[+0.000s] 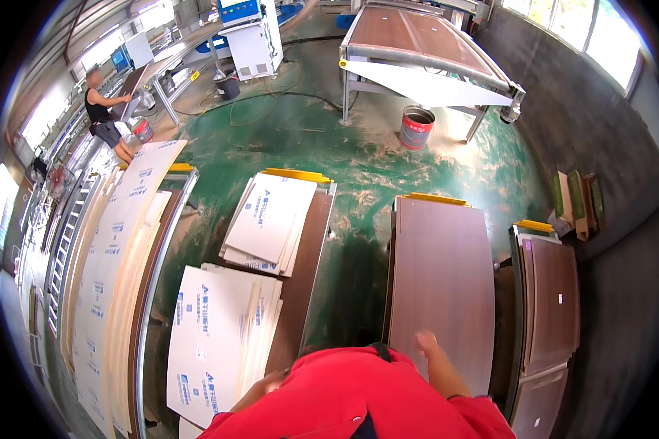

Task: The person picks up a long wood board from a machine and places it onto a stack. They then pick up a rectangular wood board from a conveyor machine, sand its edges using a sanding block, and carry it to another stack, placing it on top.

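Observation:
My left hand (274, 381) hangs low beside my red shirt, next to a stack of white printed panels (220, 322) on a cart. Part of it is behind the shirt, and its fingers do not show clearly. Over the near part of a stack of brown wood-grain panels (439, 278) is my right hand (427, 344), small and blurred. Nothing can be made out in it, and whether it touches the top panel I cannot tell. A smaller pile of white panels (271, 218) lies farther along the left cart, on a brown board (311, 241).
Long pale panels (117, 249) lean over a cart at far left; narrower brown panels (553, 300) stand on a cart at right. Ahead are a red bucket (417, 129), a roller table (410, 33) and a white machine cabinet (252, 47). Another person (102, 113) handles a board at upper left.

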The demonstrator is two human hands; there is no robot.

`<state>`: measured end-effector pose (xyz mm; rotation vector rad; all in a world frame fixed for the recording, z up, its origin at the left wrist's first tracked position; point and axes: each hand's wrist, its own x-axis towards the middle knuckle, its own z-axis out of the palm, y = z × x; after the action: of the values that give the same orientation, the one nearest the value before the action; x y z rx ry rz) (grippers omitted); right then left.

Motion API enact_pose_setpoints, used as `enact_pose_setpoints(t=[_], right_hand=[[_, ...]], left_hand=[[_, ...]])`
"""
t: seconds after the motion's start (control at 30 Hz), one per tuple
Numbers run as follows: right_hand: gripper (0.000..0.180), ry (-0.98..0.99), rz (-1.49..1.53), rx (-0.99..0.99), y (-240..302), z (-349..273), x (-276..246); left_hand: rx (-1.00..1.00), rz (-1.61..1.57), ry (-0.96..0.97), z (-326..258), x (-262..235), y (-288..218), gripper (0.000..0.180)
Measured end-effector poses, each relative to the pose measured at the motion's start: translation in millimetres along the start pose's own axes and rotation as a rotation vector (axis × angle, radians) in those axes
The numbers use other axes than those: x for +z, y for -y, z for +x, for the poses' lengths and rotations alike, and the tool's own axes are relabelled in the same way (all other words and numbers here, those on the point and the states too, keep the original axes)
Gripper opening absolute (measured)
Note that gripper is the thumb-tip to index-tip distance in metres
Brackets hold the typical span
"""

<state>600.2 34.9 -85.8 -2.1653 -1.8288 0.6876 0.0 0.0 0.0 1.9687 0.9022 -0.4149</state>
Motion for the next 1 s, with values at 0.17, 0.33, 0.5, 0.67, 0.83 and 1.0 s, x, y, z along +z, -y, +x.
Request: enact_pose_setpoints(t=[0.17, 0.33, 0.5, 0.67, 0.83, 1.0], right_hand=[[0.035, 0.131, 0.633, 0.489, 113, 151, -171], [0.028, 0.015, 0.53, 0.201, 123, 301, -217], [0.029, 0.042, 0.469, 0.358, 53, 404, -255], [0.018, 0.004, 0.81, 0.961, -5, 404, -299], [0.028, 0.225, 0.807, 1.071, -11, 424, -254], [0.026, 0.445, 0.675, 0.893, -11, 525, -244]], left_hand=[[-0.572, -1.183, -0.386, 80, -164, -81, 0.058], [-0.495, -0.987, -0.402, 171, -260, -77, 0.054], [-0.617, -1.26, -0.283, 261, -331, -8, 0.039], [-0.767, -1.133, -0.121, 333, -444, 15, 0.054], [-0.563, -1.116, -0.402, 421, -652, 2, 0.054], [-0.451, -1.01, -0.509, 513, -753, -6, 0.051]])
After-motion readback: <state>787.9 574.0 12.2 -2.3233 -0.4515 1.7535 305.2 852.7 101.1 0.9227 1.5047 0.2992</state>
